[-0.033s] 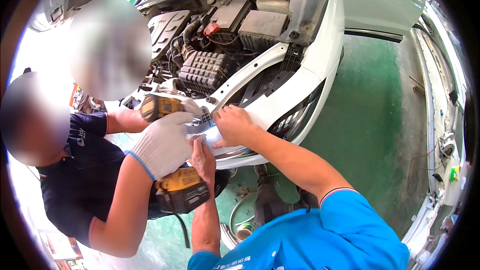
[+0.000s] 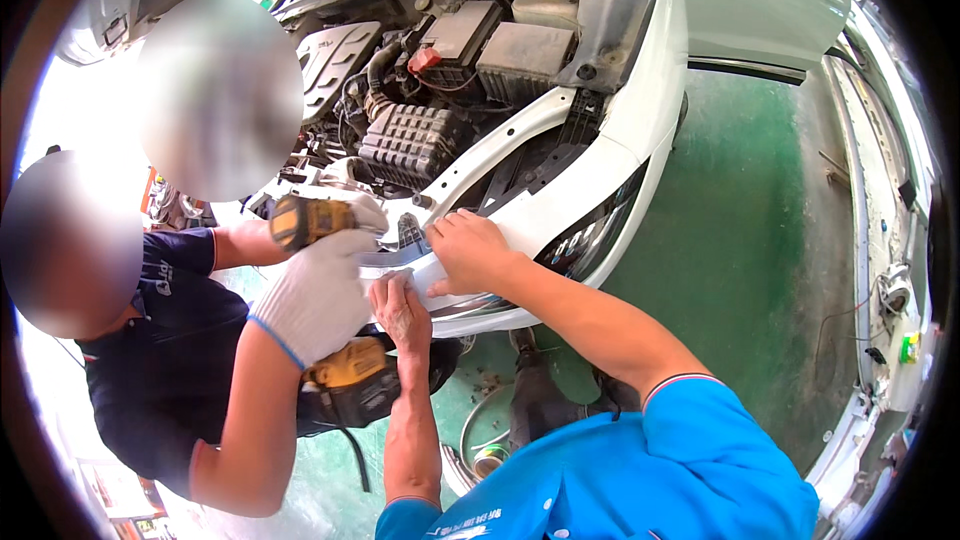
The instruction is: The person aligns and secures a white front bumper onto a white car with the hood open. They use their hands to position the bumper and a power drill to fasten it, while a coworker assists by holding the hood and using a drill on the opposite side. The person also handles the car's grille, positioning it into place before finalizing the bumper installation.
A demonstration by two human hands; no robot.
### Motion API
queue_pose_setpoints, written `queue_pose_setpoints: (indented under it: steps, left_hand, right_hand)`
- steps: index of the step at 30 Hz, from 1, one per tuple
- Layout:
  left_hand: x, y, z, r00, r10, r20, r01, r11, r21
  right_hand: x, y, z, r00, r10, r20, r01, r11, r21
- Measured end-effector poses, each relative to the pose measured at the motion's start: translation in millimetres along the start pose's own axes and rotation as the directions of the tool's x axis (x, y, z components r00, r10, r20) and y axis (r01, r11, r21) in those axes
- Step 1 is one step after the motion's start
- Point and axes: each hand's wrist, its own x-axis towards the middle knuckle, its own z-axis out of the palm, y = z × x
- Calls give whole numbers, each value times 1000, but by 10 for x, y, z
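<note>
My right hand (image 2: pixel 468 255) grips the upper edge of the white front bumper (image 2: pixel 432 275), fingers curled over the top and thumb lower down. Just left of it, my left hand (image 2: pixel 402 310) holds the same bumper's front, fingers bent against it. Close by, a co-worker's white-gloved hand (image 2: pixel 318 290) grasps a yellow and black cordless drill (image 2: pixel 310 222); the glove hides its handle, and its battery end hangs below. The drill's tip is hidden from me. A dark bracket (image 2: pixel 410 232) stands at the bumper's upper edge between the drill and my right hand.
The engine bay lies exposed, with a black ribbed box (image 2: pixel 410 140) and a battery (image 2: pixel 465 30). A headlight (image 2: pixel 590 240) sits right of my hands. The co-worker (image 2: pixel 170 360) is at the left. A hose (image 2: pixel 470 430) and a tape roll (image 2: pixel 490 458) lie on the green floor (image 2: pixel 730 270).
The co-worker's gloved hand and drill have shifted slightly left, away from my hands. My left hand has moved slightly left along the bumper; my right hand stays put.
</note>
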Motion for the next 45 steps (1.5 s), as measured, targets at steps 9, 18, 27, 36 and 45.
queue_pose_setpoints:
  steps: [9,18,27,36,45]
  left_hand:
    - [28,-31,-14,995,-99,17,97,991,94]
    - [-535,481,39,937,-235,-260,248,969,21]
    - [-3054,14,618,260,-595,760,717,646,261]
    - [-4635,-461,500,-51,-855,516,962,97,255]
    - [-4518,-459,1287,317,-721,616,883,461,85]
  right_hand:
    - [-2096,755,-1151,910,333,248,-413,787,458]
    - [-5584,2096,400,53,765,641,-969,-114,217]
    - [-4979,2668,830,761,228,607,-148,972,-179]
    - [-2817,2637,656,466,620,632,-867,178,465]
    - [-3914,2688,1027,534,98,840,36,990,-138]
